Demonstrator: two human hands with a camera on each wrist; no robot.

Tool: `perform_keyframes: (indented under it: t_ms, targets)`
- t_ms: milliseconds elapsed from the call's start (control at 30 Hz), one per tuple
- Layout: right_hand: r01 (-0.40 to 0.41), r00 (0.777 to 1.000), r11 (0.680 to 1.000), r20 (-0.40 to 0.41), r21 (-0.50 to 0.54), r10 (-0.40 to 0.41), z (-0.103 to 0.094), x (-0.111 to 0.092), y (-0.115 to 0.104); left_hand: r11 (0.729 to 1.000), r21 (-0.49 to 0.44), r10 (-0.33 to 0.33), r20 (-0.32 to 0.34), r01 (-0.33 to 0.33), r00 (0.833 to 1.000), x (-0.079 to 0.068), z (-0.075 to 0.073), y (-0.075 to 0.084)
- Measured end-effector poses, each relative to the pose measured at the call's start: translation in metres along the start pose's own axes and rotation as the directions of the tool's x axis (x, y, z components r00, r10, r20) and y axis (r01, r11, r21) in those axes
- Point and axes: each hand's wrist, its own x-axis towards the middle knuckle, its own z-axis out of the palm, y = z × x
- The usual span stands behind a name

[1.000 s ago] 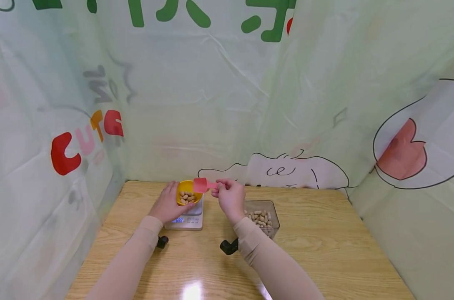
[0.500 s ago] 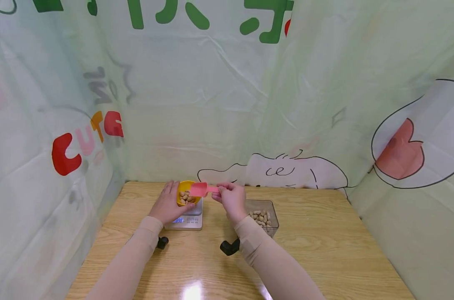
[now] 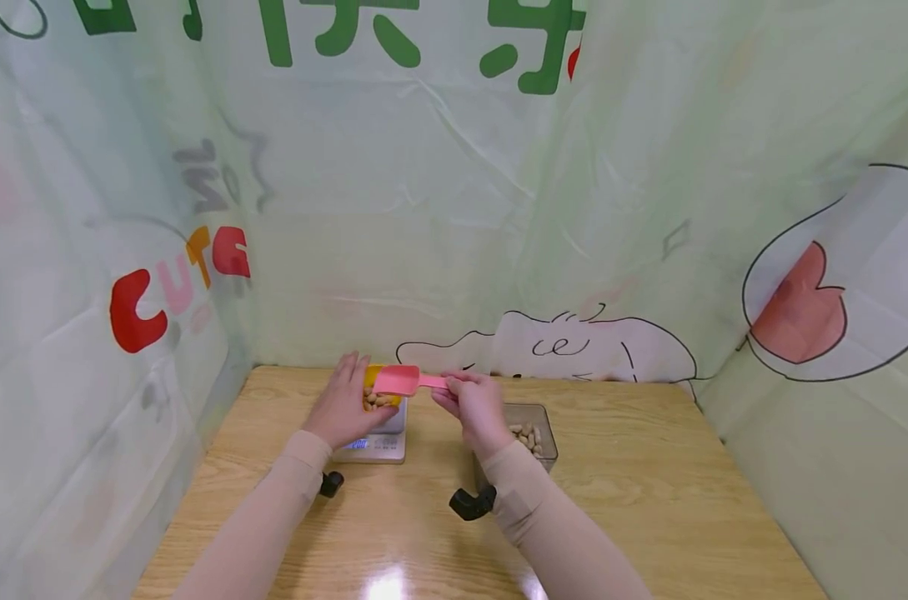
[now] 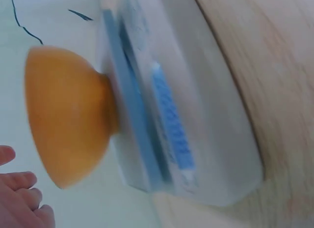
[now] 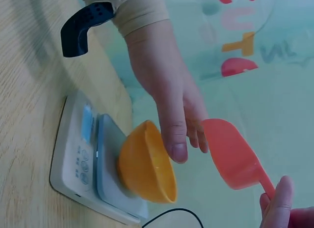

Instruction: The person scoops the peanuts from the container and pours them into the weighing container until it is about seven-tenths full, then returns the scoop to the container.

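My left hand [image 3: 341, 408] is beside and above a yellow bowl [image 3: 373, 372] that holds several peanuts [image 3: 374, 401]. Its fingers are extended, and the left wrist view shows a gap between them and the bowl [image 4: 68, 115]. Beneath the bowl is a kitchen scale [image 3: 382, 450] with a lit blue display [image 4: 171, 122], whose digits are too blurred to read. My right hand [image 3: 479, 412] pinches the handle of a pink scoop [image 3: 397, 380] over the bowl. No peanuts are visible in the scoop [image 5: 233, 154] from the side.
Partly behind my right wrist, a clear brownish box [image 3: 549, 433] contains more peanuts [image 3: 529, 435]. Black camera mounts [image 3: 472, 504] stick out from both wrists. A printed curtain [image 3: 454, 208] rises at the back edge of the wooden table [image 3: 626, 483].
The scoop has levelled from its tipped pose and shifted slightly right with my right hand. My left hand, earlier against the bowl's side, has lifted and now covers more of it.
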Motion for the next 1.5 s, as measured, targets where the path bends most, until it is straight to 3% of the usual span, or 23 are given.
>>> perform_keyframes:
  t_ms: [200,467,733,1100,1267,1500]
  targets:
    - [0.012,1.000,1.000,-0.007,0.011,-0.012,-0.017,-0.012,-0.012,0.998,0.046,0.048,0.013,-0.049,0.999,-0.004,-0.007,0.019]
    - [0.037,0.999,0.999,-0.016,0.020,-0.036,-0.050,-0.025,-0.030,0.981,0.141,0.131,0.014,-0.132,0.991,-0.005,-0.003,0.030]
    - [0.053,0.997,0.998,-0.049,0.029,-0.052,-0.088,-0.036,-0.040,0.957,0.154,0.249,-0.003,-0.245,0.969,-0.011,0.002,0.051]
    - [0.014,0.992,1.000,-0.122,-0.008,-0.015,-0.145,-0.057,-0.046,0.930,0.141,0.342,0.002,-0.339,0.940,-0.022,0.031,0.077]
    - [0.002,0.986,0.999,-0.166,-0.043,-0.009,-0.162,-0.062,-0.046,0.920,0.144,0.361,0.052,-0.365,0.931,-0.025,0.041,0.090]
    - [-0.013,0.981,0.988,-0.196,-0.152,-0.017,-0.174,-0.067,-0.043,0.903,0.121,0.410,0.053,-0.413,0.911,-0.027,0.057,0.108]
